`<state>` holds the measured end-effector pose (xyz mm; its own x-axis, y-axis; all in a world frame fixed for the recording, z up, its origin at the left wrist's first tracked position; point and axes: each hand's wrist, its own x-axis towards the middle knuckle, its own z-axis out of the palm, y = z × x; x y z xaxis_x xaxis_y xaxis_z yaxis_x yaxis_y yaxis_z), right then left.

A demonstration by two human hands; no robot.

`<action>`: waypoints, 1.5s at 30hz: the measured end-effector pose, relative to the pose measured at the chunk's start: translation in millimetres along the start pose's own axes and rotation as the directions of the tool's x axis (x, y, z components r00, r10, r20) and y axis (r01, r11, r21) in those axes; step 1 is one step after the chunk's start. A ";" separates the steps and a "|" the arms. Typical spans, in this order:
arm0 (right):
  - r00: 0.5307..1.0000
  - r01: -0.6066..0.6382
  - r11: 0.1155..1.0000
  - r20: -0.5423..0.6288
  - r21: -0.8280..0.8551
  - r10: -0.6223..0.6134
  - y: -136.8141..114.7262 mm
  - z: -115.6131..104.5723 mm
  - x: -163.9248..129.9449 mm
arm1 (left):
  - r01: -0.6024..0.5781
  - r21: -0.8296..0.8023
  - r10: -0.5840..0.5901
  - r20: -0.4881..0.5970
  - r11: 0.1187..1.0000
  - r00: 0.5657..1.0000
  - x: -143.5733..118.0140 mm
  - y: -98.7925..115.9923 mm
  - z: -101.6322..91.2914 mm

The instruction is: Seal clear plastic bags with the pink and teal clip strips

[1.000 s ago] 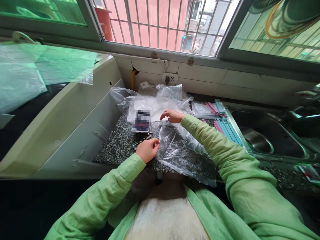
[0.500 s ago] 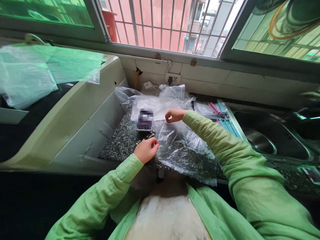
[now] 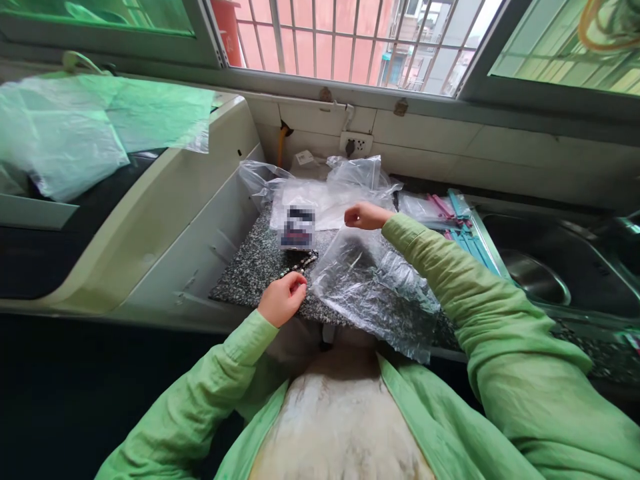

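Observation:
A large clear plastic bag [image 3: 370, 287] is spread over the speckled counter, hanging past its front edge. My right hand [image 3: 367, 217] is closed at the bag's upper end, its fingers pinching the plastic. My left hand [image 3: 281, 299] hovers at the counter's front, left of the bag, with thumb and fingers pressed together; anything in them is too small to make out. Just beyond it lies a dark beaded strand [image 3: 303, 263]. Behind the strand sits a small blurred box or packet [image 3: 297, 229]. More clear plastic bags [image 3: 325, 197] lie crumpled behind it.
To the right are a metal sink [image 3: 530, 273] and some pink and teal strips [image 3: 467, 233] on clear plastic. A pale appliance side [image 3: 200, 220] borders the counter at left, with a plastic sheet [image 3: 100, 127] on top. A wall socket [image 3: 356, 144] is behind.
My left hand has drawn slightly left, away from the bag's edge. My right hand stays at the bag's upper end, lifted a little. The view has tilted slightly downward.

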<state>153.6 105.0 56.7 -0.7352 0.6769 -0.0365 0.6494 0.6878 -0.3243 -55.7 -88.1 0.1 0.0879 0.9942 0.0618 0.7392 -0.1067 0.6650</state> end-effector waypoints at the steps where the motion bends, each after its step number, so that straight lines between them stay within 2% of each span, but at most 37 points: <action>1: 1.000 0.004 1.000 -0.012 0.009 -0.004 1.1 -0.2 -0.7 | 0.015 0.073 -0.013 -0.029 0.997 1.000 -2.4 -0.6 -0.8; 4: 0.999 0.015 0.999 -0.050 0.030 -0.014 4.3 -1.0 -3.2 | 0.027 0.248 -0.018 -0.036 0.968 0.999 -7.3 0.5 -1.6; 7: 0.996 0.039 0.998 -0.081 0.055 -0.034 6.7 -2.8 -6.3 | 0.000 0.348 -0.002 0.005 0.937 1.000 -7.6 3.2 1.6; 11: 0.992 0.052 0.993 -0.119 0.105 -0.040 10.0 -7.1 -12.7 | -0.007 0.444 0.027 -0.039 0.896 0.999 -2.1 5.3 10.0; 17: 0.993 0.023 0.987 -0.120 0.158 -0.004 16.4 -12.4 -23.9 | -0.049 0.453 0.120 -0.130 0.890 0.984 13.4 9.5 18.5; 23: 0.990 -0.031 0.979 -0.127 0.199 0.057 20.8 -12.0 -30.7 | -0.152 0.340 0.216 -0.160 0.928 0.963 23.0 15.8 18.5; 28: 0.983 -0.050 0.974 -0.160 0.223 0.087 23.3 -9.3 -34.4 | -0.035 0.255 0.101 -0.251 0.966 0.963 20.0 11.9 12.0; 32: 0.967 -0.047 0.964 -0.232 0.263 0.111 24.5 -8.2 -35.7 | 0.022 0.179 0.016 -0.209 0.984 0.978 13.0 6.3 7.2; 34: 0.959 -0.045 0.959 -0.256 0.281 0.120 25.0 -8.0 -36.1 | 0.002 0.217 0.039 -0.184 0.976 0.982 9.6 4.0 7.7; 38: 0.957 -0.034 0.956 -0.267 0.292 0.116 26.2 -7.1 -37.2 | -0.051 0.416 0.131 -0.166 0.908 0.977 11.1 1.7 14.6; 45: 0.954 -0.048 0.956 -0.269 0.290 0.129 25.8 -4.7 -40.0 | -0.094 0.555 0.217 -0.159 0.827 0.963 35.5 12.3 24.9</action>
<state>200.7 96.9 54.2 -0.5652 0.8056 0.1777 0.5992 0.5490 -0.5828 -26.8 -54.5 -8.0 0.1387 0.9365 0.3220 0.9732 -0.1892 0.1309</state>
